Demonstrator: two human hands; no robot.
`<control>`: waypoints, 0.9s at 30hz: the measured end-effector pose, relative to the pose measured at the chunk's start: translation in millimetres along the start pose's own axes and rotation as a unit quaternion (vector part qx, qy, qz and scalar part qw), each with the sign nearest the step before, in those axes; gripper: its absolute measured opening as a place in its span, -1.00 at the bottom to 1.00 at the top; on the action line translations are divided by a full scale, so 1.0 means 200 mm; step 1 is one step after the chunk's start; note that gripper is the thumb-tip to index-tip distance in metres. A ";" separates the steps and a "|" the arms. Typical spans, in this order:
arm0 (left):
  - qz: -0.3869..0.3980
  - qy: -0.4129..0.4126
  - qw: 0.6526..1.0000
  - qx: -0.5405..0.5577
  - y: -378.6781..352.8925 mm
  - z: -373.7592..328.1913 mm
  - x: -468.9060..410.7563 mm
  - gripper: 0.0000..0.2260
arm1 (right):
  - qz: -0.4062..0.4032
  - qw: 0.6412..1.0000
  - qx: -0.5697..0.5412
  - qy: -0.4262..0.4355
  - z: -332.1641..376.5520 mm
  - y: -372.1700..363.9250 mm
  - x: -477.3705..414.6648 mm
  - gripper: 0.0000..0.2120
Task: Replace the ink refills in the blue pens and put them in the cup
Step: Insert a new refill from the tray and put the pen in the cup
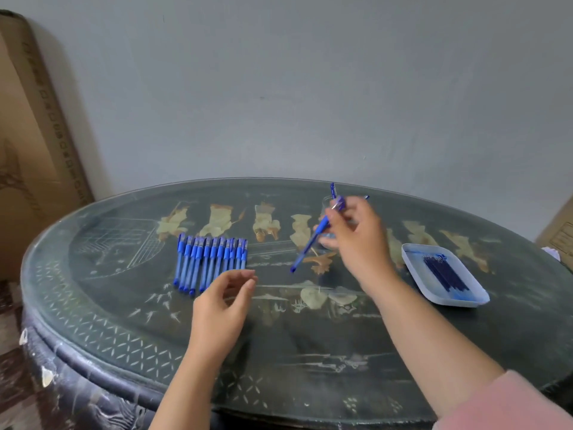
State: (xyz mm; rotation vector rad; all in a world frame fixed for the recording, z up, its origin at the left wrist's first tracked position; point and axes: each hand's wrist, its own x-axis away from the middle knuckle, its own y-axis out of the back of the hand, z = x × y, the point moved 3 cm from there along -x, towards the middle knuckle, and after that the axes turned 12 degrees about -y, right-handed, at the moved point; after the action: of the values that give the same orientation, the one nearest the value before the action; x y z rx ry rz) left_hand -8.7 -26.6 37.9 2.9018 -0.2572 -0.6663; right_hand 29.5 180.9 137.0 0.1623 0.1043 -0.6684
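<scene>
Several blue pens (pixel 210 259) lie side by side in a row on the dark table (pixel 124 305). My right hand (pixel 356 237) pinches one blue pen (pixel 310 243) near its upper end, tilted, its lower tip pointing down-left above the table. Right behind that hand stands a clear cup (pixel 328 203), mostly hidden, with a blue pen (pixel 332 190) sticking up out of it. My left hand (pixel 223 305) hovers just in front of the pen row, fingers loosely curled, holding nothing. A white tray (pixel 415 268) at the right holds several dark blue refills (pixel 443 271).
The oval table has a glass top with inlaid figures and stands against a grey wall. A tall cardboard box (pixel 34 135) leans at the left, and another box (pixel 558 237) shows at the far right edge.
</scene>
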 end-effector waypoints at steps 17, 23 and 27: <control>-0.151 0.034 0.987 -0.034 0.18 0.16 -0.11 -0.90 | -0.198 0.954 0.168 0.150 0.00 0.10 -0.57 -0.73; -0.146 0.034 0.988 -0.038 0.18 0.16 -0.11 -0.88 | -0.244 0.947 0.136 0.161 -0.02 0.14 -0.60 -0.75; -0.144 0.036 0.988 -0.033 0.17 0.17 -0.11 -0.87 | -0.250 0.942 0.159 0.160 -0.01 0.16 -0.62 -0.75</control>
State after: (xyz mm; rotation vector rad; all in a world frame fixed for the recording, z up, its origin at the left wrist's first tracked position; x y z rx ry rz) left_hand -48.6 -59.6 24.0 2.9168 0.1931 -0.5944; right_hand -47.4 281.3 157.0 0.5710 0.3590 -1.1622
